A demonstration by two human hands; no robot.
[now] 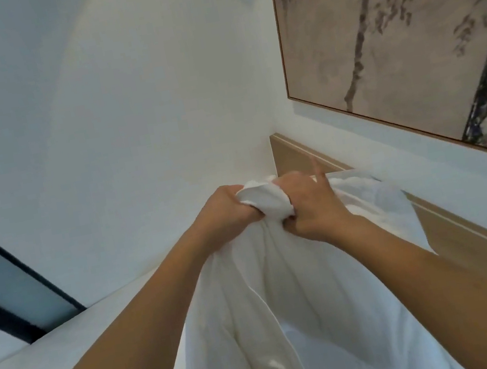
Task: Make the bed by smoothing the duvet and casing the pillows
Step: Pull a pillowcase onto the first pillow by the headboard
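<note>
My left hand (224, 210) and right hand (311, 205) both fisted tight on bunched white pillowcase (266, 203), raised; fabric hangs below my 2 hands

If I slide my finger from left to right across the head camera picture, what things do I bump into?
Dark window frame → left hand → bunched white cloth → right hand → wooden headboard → tree painting.

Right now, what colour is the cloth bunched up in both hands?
Plain white, no pattern. The head view shows the cloth hanging from both hands.
</note>
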